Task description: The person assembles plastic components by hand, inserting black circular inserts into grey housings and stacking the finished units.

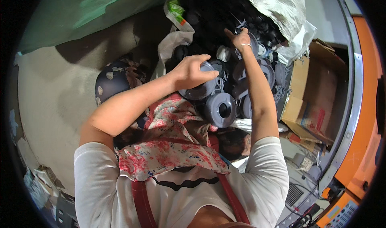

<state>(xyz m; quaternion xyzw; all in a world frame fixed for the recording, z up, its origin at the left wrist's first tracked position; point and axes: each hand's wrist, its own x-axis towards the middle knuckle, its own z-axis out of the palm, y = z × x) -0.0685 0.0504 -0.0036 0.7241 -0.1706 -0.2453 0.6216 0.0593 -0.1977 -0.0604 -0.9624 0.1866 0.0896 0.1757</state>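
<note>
My left hand (194, 72) is over a grey round plastic part (200, 87), thumb and forefinger apart. Its other fingers are partly hidden, and whether it touches the part is unclear. Farther out and to the right, my right hand (240, 39) reaches to the edge of a heap of black plastic parts (217, 10), with its fingers apart. A thin pale plastic scrap (240, 24) lies by its fingertips. A grey ring-shaped part (220, 110) with a dark centre hole is nearest to my lap. A small white round piece (223, 54) sits between my hands.
A white woven sack (277, 4) lies spread around the black heap. Thin grey plastic scraps (279, 93) are scattered at the right of the pile. An opened cardboard box (295, 91) stands farther right, beside an orange machine (364, 107). Green sheeting (88, 14) hangs at the far left.
</note>
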